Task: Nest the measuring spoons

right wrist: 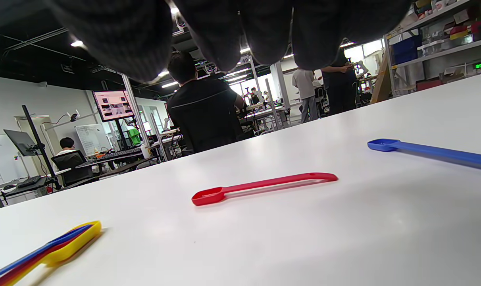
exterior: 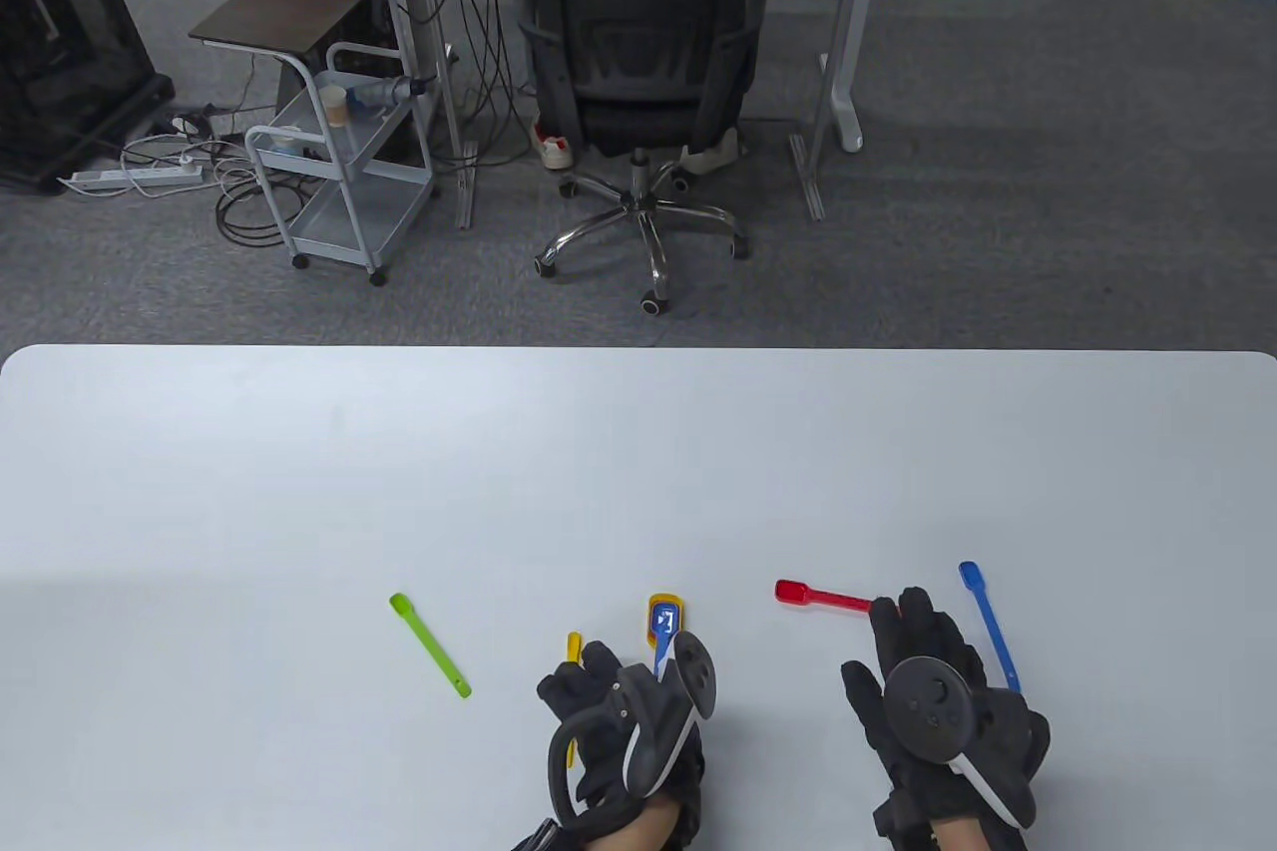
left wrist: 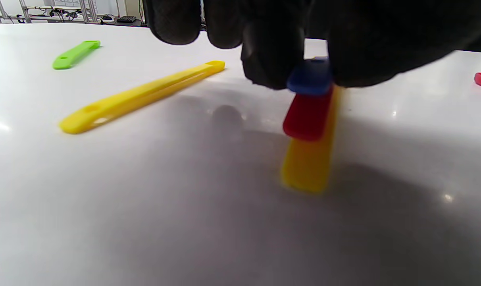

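Note:
A nested stack of spoons (exterior: 663,620) lies near the front middle, with a yellow bowl outermost and blue inside. In the left wrist view my left hand (left wrist: 304,75) pinches the stacked handles, blue on red on yellow (left wrist: 308,131). A slim yellow spoon (exterior: 573,644) lies beside that hand and also shows in the left wrist view (left wrist: 141,95). A green spoon (exterior: 429,643) lies further left. A red spoon (exterior: 823,597) and a blue spoon (exterior: 988,622) lie by my right hand (exterior: 913,617). That hand is open and empty, its fingertips by the red handle's end.
The white table (exterior: 638,452) reaches far back and to both sides. An office chair (exterior: 638,43), a cart and desks stand beyond its far edge. In the right wrist view the red spoon (right wrist: 260,186) and blue spoon (right wrist: 431,153) lie flat, apart from each other.

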`<state>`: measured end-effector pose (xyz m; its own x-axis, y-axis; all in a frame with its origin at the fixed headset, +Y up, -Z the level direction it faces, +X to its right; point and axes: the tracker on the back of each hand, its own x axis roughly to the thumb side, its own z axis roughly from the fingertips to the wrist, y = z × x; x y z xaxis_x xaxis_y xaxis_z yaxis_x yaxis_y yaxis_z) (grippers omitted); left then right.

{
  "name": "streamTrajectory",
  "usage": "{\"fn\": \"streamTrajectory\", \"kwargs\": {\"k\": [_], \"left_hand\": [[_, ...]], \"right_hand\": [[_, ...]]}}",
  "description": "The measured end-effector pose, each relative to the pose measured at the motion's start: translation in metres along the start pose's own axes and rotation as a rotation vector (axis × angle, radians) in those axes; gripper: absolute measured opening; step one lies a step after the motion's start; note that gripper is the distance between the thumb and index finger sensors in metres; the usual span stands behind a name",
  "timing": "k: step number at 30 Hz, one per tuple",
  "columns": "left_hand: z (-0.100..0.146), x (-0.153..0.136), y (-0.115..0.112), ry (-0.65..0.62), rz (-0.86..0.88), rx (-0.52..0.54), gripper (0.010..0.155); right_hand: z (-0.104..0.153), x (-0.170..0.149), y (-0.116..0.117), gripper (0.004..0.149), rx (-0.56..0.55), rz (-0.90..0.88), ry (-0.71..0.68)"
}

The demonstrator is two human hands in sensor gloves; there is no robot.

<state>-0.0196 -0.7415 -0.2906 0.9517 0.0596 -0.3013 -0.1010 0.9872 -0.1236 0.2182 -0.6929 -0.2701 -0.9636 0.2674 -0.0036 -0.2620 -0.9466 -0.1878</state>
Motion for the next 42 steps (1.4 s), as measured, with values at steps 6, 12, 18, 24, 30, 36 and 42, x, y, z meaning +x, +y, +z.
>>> {"fn": "streamTrajectory", "kwargs": {"k": [6,12,18,24,30,36,42], "left_hand": [[0.002,0.0,0.003,-0.002,-0.002,0.001,0.05],[0.003,-0.002,0.006,-0.019,-0.018,0.02,0.074],[0.002,-0.009,0.013,-0.036,-0.009,0.029,0.089],[0.002,-0.018,0.024,-0.061,0.001,0.051,0.096],[0.002,-0.032,0.037,-0.097,0.008,0.071,0.099],[-0.001,-0.055,0.051,-0.148,0.008,0.096,0.099],[-0.011,-0.088,0.059,-0.162,0.023,0.11,0.099]], "right_hand": [[0.0,0.001,0.0,0.067,-0.001,0.002,-0.006],[0.001,0.002,0.001,0.067,-0.005,0.01,-0.014],[0.002,0.004,0.001,0.067,-0.008,0.012,-0.023],[0.002,0.005,0.001,0.068,-0.007,0.014,-0.024],[0.003,0.005,0.001,0.068,-0.006,0.015,-0.025],[0.003,0.005,0.001,0.068,-0.007,0.015,-0.029],[0.004,0.005,0.0,0.068,-0.009,0.008,-0.032]]}}
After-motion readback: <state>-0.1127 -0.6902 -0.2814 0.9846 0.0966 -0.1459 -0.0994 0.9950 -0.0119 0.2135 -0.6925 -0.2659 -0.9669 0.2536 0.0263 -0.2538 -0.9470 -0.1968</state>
